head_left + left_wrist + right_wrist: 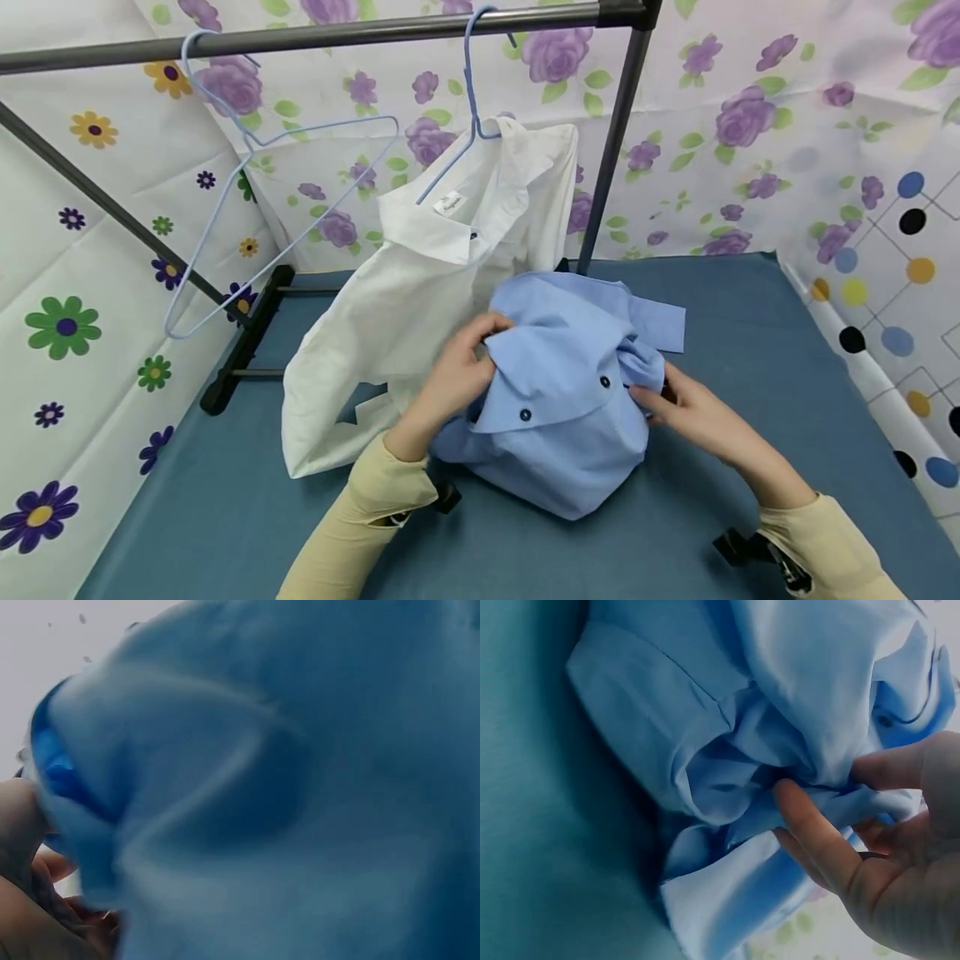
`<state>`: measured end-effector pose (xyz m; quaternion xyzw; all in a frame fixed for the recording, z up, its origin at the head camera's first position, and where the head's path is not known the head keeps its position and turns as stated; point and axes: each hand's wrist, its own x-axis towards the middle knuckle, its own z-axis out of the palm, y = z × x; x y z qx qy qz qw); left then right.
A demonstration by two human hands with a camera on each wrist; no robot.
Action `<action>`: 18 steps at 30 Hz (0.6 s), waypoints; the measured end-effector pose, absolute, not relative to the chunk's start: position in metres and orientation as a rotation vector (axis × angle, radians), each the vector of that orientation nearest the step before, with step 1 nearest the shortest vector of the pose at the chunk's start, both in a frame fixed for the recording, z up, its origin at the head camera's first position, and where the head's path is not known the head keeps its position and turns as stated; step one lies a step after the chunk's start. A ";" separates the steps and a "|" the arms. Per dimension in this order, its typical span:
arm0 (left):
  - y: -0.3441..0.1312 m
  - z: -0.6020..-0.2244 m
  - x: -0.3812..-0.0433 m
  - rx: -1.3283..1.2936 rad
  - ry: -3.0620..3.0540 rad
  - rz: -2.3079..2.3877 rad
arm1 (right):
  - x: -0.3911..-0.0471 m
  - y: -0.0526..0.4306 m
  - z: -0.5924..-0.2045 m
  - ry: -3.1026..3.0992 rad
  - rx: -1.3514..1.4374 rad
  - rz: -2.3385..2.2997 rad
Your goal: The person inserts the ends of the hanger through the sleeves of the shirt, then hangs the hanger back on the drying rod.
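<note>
Hands (459, 371) (693, 414) hold blue shirt (558, 375); label (450, 203) on white shirt (427, 300) (illegible).

A: Quick rundown. Your far wall (678, 71): white, creased, purple roses, green leaves.
B: Left?
A: Your left wall (112, 250) is white too, scattered daisy-type flowers in green, purple, orange.
B: Right?
A: Your right wall (873, 310): white, coloured dots, thin grey lines.
B: Below?
A: Plain blue-grey surface (720, 317), spread between those walls. Your dark rack (337, 35) stands far side, left to middle, top bar running across, black foot at left.
B: Light?
A: Bright, fairly even in your head view; dimmer in both wrist views.
</note>
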<state>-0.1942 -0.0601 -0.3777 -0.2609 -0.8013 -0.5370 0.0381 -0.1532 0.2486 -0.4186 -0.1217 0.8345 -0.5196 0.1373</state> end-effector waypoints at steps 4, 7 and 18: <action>-0.042 -0.402 -0.190 -0.899 -2.556 -1.492 | -0.151 0.250 -0.434 2.462 -0.343 -1.399; -0.026 -0.415 -0.184 -0.984 -2.638 -1.426 | -0.151 0.252 -0.444 2.541 -0.316 -1.287; -0.004 -0.446 -0.173 -1.155 -2.727 -1.238 | -0.150 0.259 -0.467 2.641 -0.489 -1.279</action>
